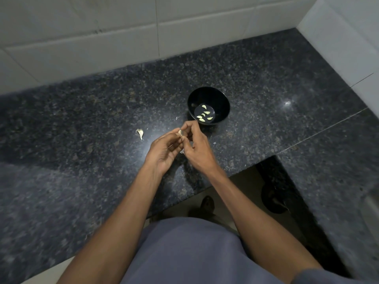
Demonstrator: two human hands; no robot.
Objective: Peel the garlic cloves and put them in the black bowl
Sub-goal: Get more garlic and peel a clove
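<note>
1. Head view, the hands: the left hand [164, 149] and the right hand [195, 144] meet above the dark granite counter [82, 124], fingertips pinched together on one small garlic clove [180, 132]. Both hands grasp it, the left from the near-left side, the right curled over it from the right. This looks like mid-peel work on this clove.

2. Head view, the goal: the black bowl [219, 99] sits just beyond and slightly right of the hands, close to the right hand's fingertips but not touching them. Several peeled cloves [205, 114] already lie on its floor, so the task appears well under way.

3. Head view, the turning relation: the bowl lies forward and to the right of the held clove, and the right hand is the nearer one (a short forward reach should be enough to drop the clove in once bare).

4. Head view, other items: a pale garlic piece [140, 133] lies on the counter well left of the hands, its long axis pointing roughly toward the camera.

5. Head view, what is unclear: the held clove is mostly hidden by fingers, so its long axis and how much skin remains cannot be told. Whether the piece on the left is an unpeeled clove or discarded skin is also uncertain. A small pale scrap [182, 152] shows below the hands, too small to identify.
</note>
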